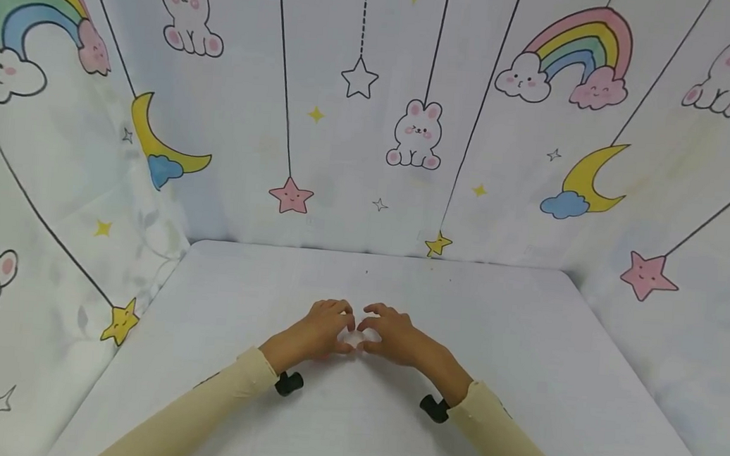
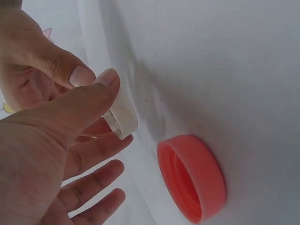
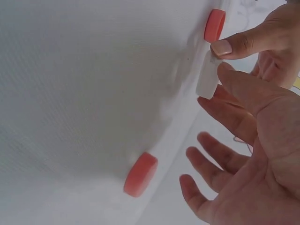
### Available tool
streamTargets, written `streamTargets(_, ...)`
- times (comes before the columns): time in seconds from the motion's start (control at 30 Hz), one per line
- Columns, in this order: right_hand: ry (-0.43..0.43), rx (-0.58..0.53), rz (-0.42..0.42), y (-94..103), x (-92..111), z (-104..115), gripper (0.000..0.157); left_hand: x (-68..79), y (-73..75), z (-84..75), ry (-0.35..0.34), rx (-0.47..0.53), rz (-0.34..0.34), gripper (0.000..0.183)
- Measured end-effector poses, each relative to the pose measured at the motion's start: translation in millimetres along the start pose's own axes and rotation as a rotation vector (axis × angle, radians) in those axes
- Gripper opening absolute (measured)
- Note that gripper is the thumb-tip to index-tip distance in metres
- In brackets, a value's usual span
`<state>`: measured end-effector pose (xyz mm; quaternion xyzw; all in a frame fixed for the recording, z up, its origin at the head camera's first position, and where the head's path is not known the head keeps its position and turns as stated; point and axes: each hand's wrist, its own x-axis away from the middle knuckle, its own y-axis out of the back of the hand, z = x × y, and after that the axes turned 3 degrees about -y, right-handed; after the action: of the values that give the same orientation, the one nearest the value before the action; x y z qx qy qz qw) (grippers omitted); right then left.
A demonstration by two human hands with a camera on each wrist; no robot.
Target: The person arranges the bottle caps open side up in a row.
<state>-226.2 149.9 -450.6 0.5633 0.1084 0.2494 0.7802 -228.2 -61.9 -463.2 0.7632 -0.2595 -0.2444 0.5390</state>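
Near the middle of the table my left hand (image 1: pixel 326 329) and my right hand (image 1: pixel 395 337) meet over a small translucent white cap (image 2: pixel 123 120). Both thumbs rest close together on one side of it, with curled fingers on the other, so both hands pinch it slightly above the cloth. My right hand's other fingers spread loosely in the right wrist view. A ribbed red bottle cap (image 2: pixel 193 178) stands on its edge on the cloth beside my left hand. The right wrist view holds two red caps, one nearer (image 3: pixel 141 174) and another farther off (image 3: pixel 214 26).
White cloth covers the table (image 1: pixel 351 425), its far edge meeting a printed backdrop (image 1: pixel 358 150) of moons, stars and rabbits. Backdrop panels also rise at the left and right. A black wrist mount (image 1: pixel 289 384) sits under the left wrist, another (image 1: pixel 434 408) under the right.
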Motion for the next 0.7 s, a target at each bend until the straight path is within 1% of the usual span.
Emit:
streamTargets(0.2,0.012,0.017,-0.005,-3.9,0.9,0.1,0.030,1.8,-3.5,-0.5,-0.003,-0.020,-0.010,0.029)
streamTargets(0.37,0.026,0.037,-0.014,-9.3,1.2,-0.3,0.030,4.3,-7.3,-0.6,-0.019,-0.027,-0.028,0.029)
streamTargets(0.7,0.040,0.060,-0.023,-13.2,3.4,2.1,0.030,9.2,-8.6,-4.6,-0.041,-0.061,-0.048,0.031)
